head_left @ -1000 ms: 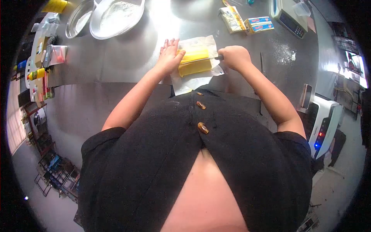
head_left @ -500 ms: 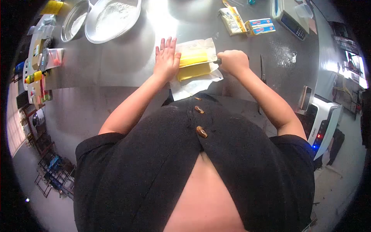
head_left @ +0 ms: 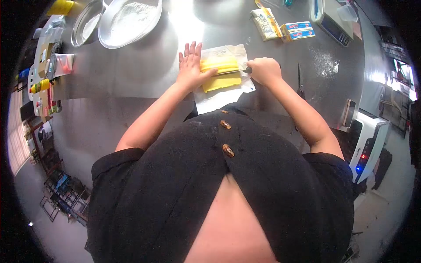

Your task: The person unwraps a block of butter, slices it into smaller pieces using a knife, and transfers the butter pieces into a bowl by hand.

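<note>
A block of yellow butter (head_left: 222, 82) lies on its opened white wrapper (head_left: 219, 100) near the table's front edge. My right hand (head_left: 266, 71) is wrapped round the dark handle of a knife (head_left: 248, 70). Its blade runs leftward across the butter, between a back part and a front part; whether it passes right through I cannot tell. At the left end of the butter is my left hand (head_left: 192, 72), open with fingers spread. Its thumb reaches over the butter near the blade's far end.
Bowls of white powder, one plastic (head_left: 105, 39) and one metal (head_left: 74, 37), stand back left. Butter packets (head_left: 265, 26) and a scale (head_left: 332, 28) sit back right. Another knife (head_left: 299, 79) lies right of my hand, near scattered powder (head_left: 326, 65) and a phone (head_left: 349, 113).
My left thumb has stretched out over the butter. The knife blade has tilted and now shows as a thin line. The front part of the butter shows more of its top face.
</note>
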The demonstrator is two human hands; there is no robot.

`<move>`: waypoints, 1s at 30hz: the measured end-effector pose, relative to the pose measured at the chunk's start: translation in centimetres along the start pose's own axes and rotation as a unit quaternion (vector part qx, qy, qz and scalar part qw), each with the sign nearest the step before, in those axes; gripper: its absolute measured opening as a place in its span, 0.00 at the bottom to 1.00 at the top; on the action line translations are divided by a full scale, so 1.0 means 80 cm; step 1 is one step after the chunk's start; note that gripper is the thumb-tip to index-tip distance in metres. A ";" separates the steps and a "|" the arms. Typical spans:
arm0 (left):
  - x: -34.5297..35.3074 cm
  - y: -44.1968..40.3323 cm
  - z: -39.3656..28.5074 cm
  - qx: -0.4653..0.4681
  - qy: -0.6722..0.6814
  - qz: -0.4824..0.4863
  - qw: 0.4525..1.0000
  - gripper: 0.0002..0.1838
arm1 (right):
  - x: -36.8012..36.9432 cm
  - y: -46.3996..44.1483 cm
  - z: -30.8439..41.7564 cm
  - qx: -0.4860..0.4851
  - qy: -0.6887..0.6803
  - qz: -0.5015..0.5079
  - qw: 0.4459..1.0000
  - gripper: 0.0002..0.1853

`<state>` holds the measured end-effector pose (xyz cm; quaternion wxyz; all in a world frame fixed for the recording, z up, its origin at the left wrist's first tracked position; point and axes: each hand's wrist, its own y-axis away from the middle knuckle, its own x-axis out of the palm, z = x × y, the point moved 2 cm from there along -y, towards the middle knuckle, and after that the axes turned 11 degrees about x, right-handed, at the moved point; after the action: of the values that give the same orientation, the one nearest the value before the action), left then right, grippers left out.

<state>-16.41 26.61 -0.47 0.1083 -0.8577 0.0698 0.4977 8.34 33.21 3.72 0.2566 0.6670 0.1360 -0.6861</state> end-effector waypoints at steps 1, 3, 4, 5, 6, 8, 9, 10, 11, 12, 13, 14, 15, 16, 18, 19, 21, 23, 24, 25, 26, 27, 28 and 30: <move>-0.003 -0.004 0.002 0.002 -0.001 -0.001 1.000 0.52 | 0.001 0.002 -0.001 -0.001 0.003 0.003 1.000 0.06; -0.010 -0.013 0.006 -0.055 0.067 0.063 0.994 0.63 | 0.001 0.004 -0.003 -0.003 0.004 0.011 1.000 0.07; -0.016 -0.018 0.002 -0.055 0.068 0.061 0.994 0.63 | 0.001 0.004 -0.004 -0.006 0.004 0.019 1.000 0.09; -0.021 -0.023 -0.001 -0.065 0.060 0.098 0.991 0.63 | 0.002 0.003 -0.005 -0.008 0.005 0.018 1.000 0.09; -0.025 -0.024 -0.004 -0.076 0.052 0.136 0.986 0.64 | 0.004 0.004 -0.007 -0.006 -0.001 0.020 1.000 0.10; -0.025 -0.023 -0.001 -0.071 0.047 0.134 0.987 0.63 | 0.010 0.003 -0.010 -0.003 -0.008 0.019 1.000 0.11; -0.024 -0.024 0.001 -0.065 0.043 0.133 0.988 0.63 | 0.011 0.002 -0.011 -0.004 -0.020 0.021 1.000 0.11; -0.022 -0.024 0.002 -0.064 0.043 0.132 0.988 0.63 | 0.011 0.003 -0.013 -0.004 -0.033 0.022 0.999 0.11; -0.020 -0.024 0.004 -0.075 0.044 0.136 0.987 0.64 | 0.012 0.004 -0.014 -0.003 -0.032 0.021 0.999 0.11; -0.021 -0.025 0.004 -0.086 0.044 0.140 0.985 0.65 | 0.009 0.004 -0.014 0.003 -0.036 0.035 0.999 0.11; -0.021 -0.025 0.004 -0.086 0.044 0.139 0.986 0.65 | 0.006 0.004 -0.013 0.009 -0.040 0.050 0.998 0.11; -0.022 -0.024 0.005 -0.092 0.042 0.141 0.985 0.62 | 0.004 0.004 -0.013 0.008 -0.040 0.049 0.998 0.11; -0.022 -0.024 0.006 -0.097 0.041 0.144 0.984 0.60 | 0.000 0.004 -0.012 0.008 -0.038 0.045 0.998 0.11; -0.023 -0.023 0.007 -0.097 0.040 0.144 0.984 0.60 | -0.004 0.004 -0.011 0.008 -0.036 0.041 0.998 0.10; -0.029 -0.022 0.008 -0.081 0.030 0.122 0.989 0.52 | -0.018 0.005 -0.008 0.006 -0.025 0.035 0.999 0.09; -0.031 -0.021 0.005 -0.080 0.030 0.122 0.989 0.52 | -0.026 0.005 -0.006 0.003 -0.014 0.031 0.999 0.08; -0.036 -0.017 0.000 -0.078 0.074 0.093 0.990 0.44 | -0.038 0.005 -0.003 -0.003 -0.009 0.027 1.000 0.07; -0.029 -0.011 0.003 -0.080 0.085 0.079 0.990 0.43 | -0.042 0.005 0.000 -0.012 -0.004 0.021 1.000 0.06; -0.029 -0.009 0.002 -0.081 0.097 0.065 0.990 0.42 | -0.043 0.004 0.001 -0.010 0.004 0.018 1.000 0.06; -0.028 -0.009 0.002 -0.081 0.097 0.064 0.990 0.42 | -0.043 0.004 0.001 -0.008 0.011 0.014 1.000 0.06; -0.027 -0.008 0.001 -0.084 0.092 0.080 0.989 0.42 | -0.042 0.005 0.000 -0.008 0.012 0.015 1.000 0.06; -0.027 -0.008 -0.001 -0.087 0.087 0.095 0.988 0.43 | -0.040 0.005 -0.001 -0.014 0.008 0.007 1.000 0.05; -0.028 -0.010 -0.004 -0.086 0.087 0.094 0.988 0.43 | -0.037 0.004 -0.002 -0.021 0.003 -0.002 1.000 0.05; -0.028 -0.014 -0.013 -0.065 0.058 0.103 0.991 0.50 | -0.030 0.003 -0.004 -0.026 0.009 -0.009 1.000 0.05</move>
<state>-16.40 27.44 2.13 -0.0041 -0.8785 0.1314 0.4593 8.68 33.57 6.09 0.2668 0.6648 0.1621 -0.6787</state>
